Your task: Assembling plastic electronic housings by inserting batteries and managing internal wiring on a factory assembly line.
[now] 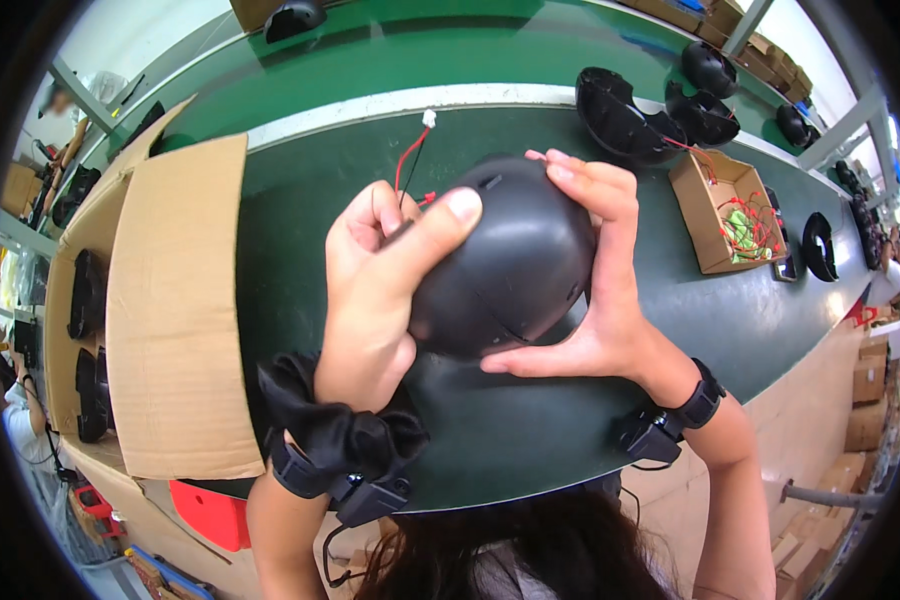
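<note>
A rounded black plastic shell [530, 250], smooth and dome-like with small slots in it, is held above the green table between both my hands. My left hand [370, 270] grips its left side, thumb on top and fingers curled underneath. From beside those fingers a red and black wire [406, 160] with a white connector [429, 118] sticks out toward the far side. Around the right side of the shell curves my right hand [610, 270], its fingertips at the far edge and its thumb along the near edge. The underside of the shell is hidden.
An open cardboard box [180, 310] with black parts inside stands at the left. On the right, a small cardboard box [715, 235] holds red wires and green pieces, with a curved black piece [820, 247] beyond it. Black shells [625, 115] lie at the back right.
</note>
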A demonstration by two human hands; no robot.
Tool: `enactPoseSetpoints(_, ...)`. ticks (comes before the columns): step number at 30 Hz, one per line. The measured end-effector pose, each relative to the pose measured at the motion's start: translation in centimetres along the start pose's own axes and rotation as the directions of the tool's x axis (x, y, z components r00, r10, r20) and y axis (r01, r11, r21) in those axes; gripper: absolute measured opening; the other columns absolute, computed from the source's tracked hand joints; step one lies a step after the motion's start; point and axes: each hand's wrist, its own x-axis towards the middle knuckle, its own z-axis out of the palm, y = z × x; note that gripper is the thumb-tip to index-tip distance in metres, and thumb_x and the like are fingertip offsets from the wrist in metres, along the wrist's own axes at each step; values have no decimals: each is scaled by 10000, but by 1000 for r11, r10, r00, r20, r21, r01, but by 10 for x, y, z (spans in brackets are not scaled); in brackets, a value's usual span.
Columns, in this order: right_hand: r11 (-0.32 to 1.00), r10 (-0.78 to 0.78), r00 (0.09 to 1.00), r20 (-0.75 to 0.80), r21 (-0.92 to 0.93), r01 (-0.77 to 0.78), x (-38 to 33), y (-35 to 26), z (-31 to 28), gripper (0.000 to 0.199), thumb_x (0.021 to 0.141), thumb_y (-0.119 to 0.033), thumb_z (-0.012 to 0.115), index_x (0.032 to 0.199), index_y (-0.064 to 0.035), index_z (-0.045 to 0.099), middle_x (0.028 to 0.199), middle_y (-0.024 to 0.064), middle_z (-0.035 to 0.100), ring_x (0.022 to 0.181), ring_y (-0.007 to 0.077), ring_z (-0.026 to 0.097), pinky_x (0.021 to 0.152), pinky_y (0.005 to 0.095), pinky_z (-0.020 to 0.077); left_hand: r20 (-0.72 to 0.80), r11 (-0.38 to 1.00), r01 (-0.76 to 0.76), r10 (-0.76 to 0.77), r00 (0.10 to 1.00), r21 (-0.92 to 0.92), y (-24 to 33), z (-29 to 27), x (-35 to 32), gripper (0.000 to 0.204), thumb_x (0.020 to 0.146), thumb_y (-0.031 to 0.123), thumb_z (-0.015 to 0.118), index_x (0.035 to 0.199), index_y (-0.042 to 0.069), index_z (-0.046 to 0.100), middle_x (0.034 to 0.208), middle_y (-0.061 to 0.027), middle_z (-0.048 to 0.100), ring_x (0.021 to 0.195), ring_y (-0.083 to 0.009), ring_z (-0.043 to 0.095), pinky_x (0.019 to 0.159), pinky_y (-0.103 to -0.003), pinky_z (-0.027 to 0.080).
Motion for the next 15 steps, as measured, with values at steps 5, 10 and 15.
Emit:
enactPoseSetpoints(5, 928, 66, 988, 140, 355, -112, -12, 7, -20, 1012, 484, -390, 905, 1273, -47, 373, 1218, 162, 343, 1244, 345, 342, 1039, 429, 306, 247, 875, -377, 310, 918, 303, -14, -11, -2, 474, 662, 65, 811, 694, 120, 342, 652, 45, 383, 629, -44, 342, 577, -185, 319)
enactPoseSetpoints(10, 794, 494, 869, 28, 393, -464, -22, -3, -18, 597, 839, -310, 586, 1309, 4, 393, 1249, 130, 431, 1230, 239, 413, 1046, 360, 304, 458, 505, -652, 466, 757, 565, -21, 10, -19, 354, 727, 24, 646, 548, 94, 349, 544, -4, 431, 579, -182, 447, 817, -390, 401)
enactPoseSetpoints(15, 717, 447, 890, 89, 559, -416, -31, 2, -20, 657, 824, -352, 558, 1291, 88, 412, 1285, 218, 490, 1189, 273, 497, 1020, 347, 351, 554, 311, -752, 526, 645, 581, -28, 14, -27, 326, 681, -31, 616, 532, 100, 357, 548, -23, 460, 580, -209, 470, 815, -405, 417)
